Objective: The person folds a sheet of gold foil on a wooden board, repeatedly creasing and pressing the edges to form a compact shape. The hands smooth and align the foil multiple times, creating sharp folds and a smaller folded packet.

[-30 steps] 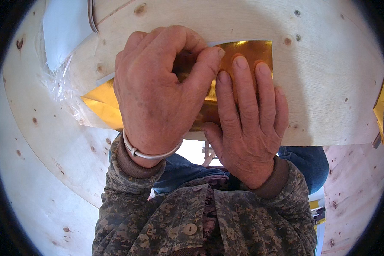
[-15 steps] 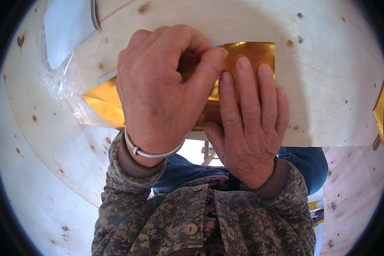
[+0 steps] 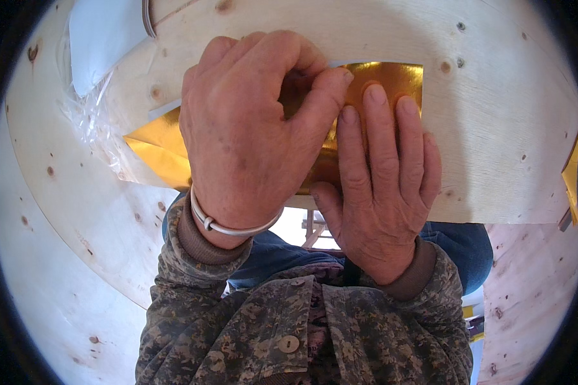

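A sheet of shiny gold foil paper (image 3: 392, 74) lies on the pale wooden board in front of me, with a thin white edge showing along its far side. My right hand (image 3: 385, 179) rests flat on the right part of the sheet, fingers stretched out. Over its middle, my left hand (image 3: 244, 135) is closed, thumb and forefinger pinched together near the far edge. What sits between those fingertips is hidden by the hand. The sheet's left part (image 3: 160, 147) sticks out beyond my left hand and looks creased.
Crumpled clear plastic wrap (image 3: 93, 122) and a white sheet (image 3: 103, 42) lie at the far left. The knotty wooden board (image 3: 494, 128) carries a few screw heads. Near the right rim stands another gold piece (image 3: 573, 173) beside a dark object.
Both hands and the board appear shifted very slightly to the right in the picture. The hands keep the same pose on the gold sheet.
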The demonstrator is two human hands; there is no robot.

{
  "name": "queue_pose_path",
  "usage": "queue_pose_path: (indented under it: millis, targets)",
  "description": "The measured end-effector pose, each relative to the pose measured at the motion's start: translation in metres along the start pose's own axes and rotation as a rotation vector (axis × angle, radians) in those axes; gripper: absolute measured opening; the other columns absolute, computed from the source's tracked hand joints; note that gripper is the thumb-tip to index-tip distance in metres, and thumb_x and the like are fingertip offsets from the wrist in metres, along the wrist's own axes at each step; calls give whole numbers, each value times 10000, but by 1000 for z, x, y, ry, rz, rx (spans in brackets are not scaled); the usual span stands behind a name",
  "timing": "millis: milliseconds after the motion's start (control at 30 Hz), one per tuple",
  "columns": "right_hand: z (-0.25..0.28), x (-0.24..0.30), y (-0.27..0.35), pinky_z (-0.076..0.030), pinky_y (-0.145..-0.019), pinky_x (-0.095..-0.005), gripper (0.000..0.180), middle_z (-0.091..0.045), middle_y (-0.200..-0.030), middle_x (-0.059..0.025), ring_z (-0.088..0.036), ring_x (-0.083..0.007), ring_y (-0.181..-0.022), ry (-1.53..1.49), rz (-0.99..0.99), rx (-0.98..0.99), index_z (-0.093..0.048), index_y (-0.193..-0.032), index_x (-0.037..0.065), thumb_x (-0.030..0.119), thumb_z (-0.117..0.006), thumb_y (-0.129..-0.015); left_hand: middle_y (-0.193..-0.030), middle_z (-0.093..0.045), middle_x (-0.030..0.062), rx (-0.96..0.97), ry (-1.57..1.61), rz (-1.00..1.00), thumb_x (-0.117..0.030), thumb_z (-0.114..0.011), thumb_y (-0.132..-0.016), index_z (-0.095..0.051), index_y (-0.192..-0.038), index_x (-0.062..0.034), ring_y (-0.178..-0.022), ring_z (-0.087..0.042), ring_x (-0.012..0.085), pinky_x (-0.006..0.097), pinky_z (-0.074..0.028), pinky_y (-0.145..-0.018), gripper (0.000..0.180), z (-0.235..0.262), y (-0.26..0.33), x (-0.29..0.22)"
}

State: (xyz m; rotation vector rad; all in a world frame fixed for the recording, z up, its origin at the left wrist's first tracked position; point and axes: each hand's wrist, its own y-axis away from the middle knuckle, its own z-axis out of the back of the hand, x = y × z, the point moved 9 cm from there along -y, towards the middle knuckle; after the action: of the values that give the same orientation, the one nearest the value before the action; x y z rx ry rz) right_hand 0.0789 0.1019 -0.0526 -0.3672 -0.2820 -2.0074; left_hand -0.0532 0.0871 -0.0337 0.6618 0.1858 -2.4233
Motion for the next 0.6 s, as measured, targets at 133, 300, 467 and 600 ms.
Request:
queue_pose_path:
  millis: [133, 300, 467, 600]
  targets:
    - [-1, 0, 0, -263, -1140, -487, 610, -431, -1532, -157, -399, -366, -1412, 8, 3, -5, -468, -1462, 88, 488, -472, -1002, -790, -629, 56, -17, 8, -5, -97, -782, -834, -685, -844, -22, -671, -598, 126, 267, -492, -618, 123, 0, 0, 0]
    - [-1, 0, 0, -267, -1137, -487, 627, -428, -1533, -160, -397, -365, -1412, -12, -10, 2, -462, -1467, 88, 491, -501, -988, -786, -628, 54, -24, -6, -26, -103, -779, -839, -683, -843, -25, -668, -604, 125, 266, -495, -616, 123, 1, 0, -1]
    - [-1, -1, 0, -262, -1136, -490, 633, -429, -1532, -164, -398, -369, -1410, -18, -3, -6, -464, -1465, 84, 492, -507, -984, -778, -624, 51, -13, 51, 1, -106, -777, -841, -682, -839, -24, -675, -606, 128, 265, -494, -621, 126, 0, 0, 1]
    - [1, -1, 0, -257, -1135, -487, 631, -428, -1532, -166, -395, -368, -1412, -20, 3, -1, -466, -1463, 79, 495, -493, -989, -777, -626, 50, -10, 14, 10, -107, -776, -843, -683, -837, -23, -673, -603, 127, 263, -493, -622, 126, 0, 0, 1]
